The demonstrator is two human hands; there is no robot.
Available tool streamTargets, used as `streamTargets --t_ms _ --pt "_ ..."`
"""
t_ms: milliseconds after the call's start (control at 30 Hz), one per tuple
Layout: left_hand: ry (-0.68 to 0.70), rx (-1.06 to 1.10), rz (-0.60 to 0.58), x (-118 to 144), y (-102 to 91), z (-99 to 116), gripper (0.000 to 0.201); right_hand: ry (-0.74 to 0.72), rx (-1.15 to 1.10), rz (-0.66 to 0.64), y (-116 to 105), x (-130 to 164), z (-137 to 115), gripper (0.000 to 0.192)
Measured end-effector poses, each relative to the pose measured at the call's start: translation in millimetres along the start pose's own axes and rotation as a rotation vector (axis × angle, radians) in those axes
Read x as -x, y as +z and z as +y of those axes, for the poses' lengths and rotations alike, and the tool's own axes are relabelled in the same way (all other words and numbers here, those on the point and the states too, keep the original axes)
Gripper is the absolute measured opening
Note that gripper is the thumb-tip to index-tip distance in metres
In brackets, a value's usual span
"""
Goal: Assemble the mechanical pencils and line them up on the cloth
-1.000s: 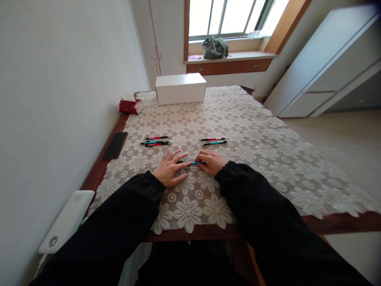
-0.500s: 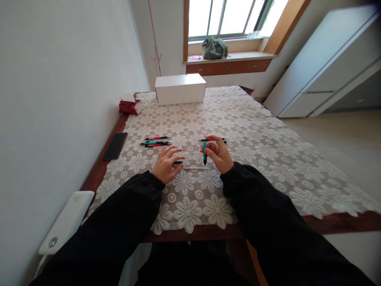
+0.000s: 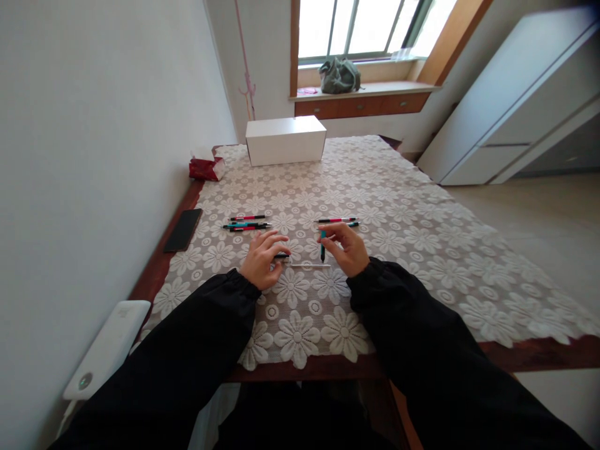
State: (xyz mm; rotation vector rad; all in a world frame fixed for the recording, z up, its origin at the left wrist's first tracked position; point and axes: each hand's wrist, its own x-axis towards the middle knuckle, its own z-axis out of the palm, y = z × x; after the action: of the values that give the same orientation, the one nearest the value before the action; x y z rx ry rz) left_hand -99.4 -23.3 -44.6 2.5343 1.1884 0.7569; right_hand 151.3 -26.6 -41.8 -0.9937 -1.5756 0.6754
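Lace-covered wooden bench (image 3: pixel 422 237) under a bright window.
Right hand (image 3: pixel 345 247) is pinching a teal pen barrel (image 3: pixel 322 245) upright; left hand (image 3: pixel 260 255) (fingers curled) is gripping a small black pen piece (image 3: pixel 282 255).

Right hand (image 3: pixel 347 250) lifted teal pen barrel (image 3: pixel 323 245) off thin white refill (image 3: pixel 309 265), now held upright just beyond it.

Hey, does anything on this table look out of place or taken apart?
Yes. One pen is in pieces: the right hand holds its teal barrel upright, the left hand pinches a black piece, and a thin white refill lies loose between them.
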Motion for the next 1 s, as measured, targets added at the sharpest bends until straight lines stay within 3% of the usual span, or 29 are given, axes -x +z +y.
streamTargets --t_ms 133,267,367,600,1000 --pt "0.013 -0.003 0.006 0.3 0.8 -1.5 0.031 -0.065 0.049 0.026 0.5 0.9 0.3 0.037" --pt "0.070 -0.006 -0.010 1.3 1.8 -1.6 0.025 -0.136 0.134 0.010 1.3 1.7 2.2 0.021" --pt "0.108 -0.034 -0.036 1.7 2.7 -1.4 0.025 -0.174 0.142 0.007 1.0 2.5 2.4 0.030" --pt "0.172 -0.075 -0.067 0.4 5.5 -2.5 0.011 -0.262 0.253 -0.058 1.6 3.5 -2.2 0.019" --pt "0.198 -0.136 -0.029 -2.2 9.0 6.5 0.011 -0.267 0.315 -0.068 2.6 2.5 7.0 0.021"
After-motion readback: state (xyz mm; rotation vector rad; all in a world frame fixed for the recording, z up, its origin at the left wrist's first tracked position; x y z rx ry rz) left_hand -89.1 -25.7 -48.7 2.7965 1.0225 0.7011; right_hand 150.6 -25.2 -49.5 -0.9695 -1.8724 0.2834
